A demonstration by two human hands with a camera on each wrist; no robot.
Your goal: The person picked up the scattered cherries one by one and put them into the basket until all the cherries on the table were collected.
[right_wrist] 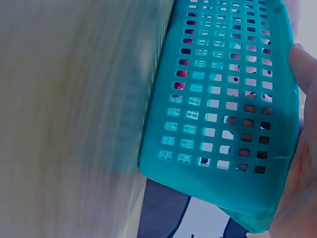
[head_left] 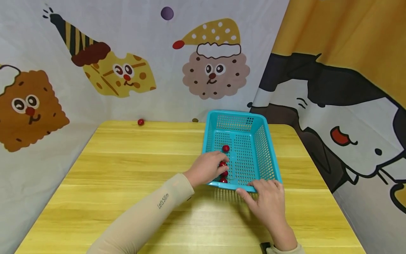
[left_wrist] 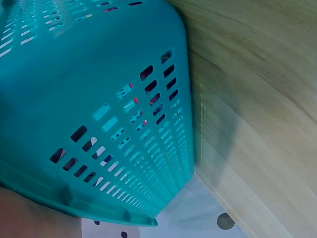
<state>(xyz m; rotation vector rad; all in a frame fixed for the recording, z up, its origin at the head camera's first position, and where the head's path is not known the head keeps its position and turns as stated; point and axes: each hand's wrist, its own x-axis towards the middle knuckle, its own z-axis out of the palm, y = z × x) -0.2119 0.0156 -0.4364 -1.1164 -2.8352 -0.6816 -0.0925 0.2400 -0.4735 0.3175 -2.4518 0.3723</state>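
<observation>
A turquoise plastic basket with slotted walls stands at the right of the table's far half. Inside it, several red cherries lie along the left side, one of them a loose cherry farther back. My left hand reaches over the basket's left wall and pinches a cherry between thumb and fingers, close above the others. With my right hand I grip the near rim at its right corner, thumb outside and fingers over the edge. The right wrist view shows that thumb against the basket wall.
Another cherry with a stem lies at the far left edge of the wooden table. Behind the table hangs a white cloth with cartoon prints, and a yellow curtain hangs at the right.
</observation>
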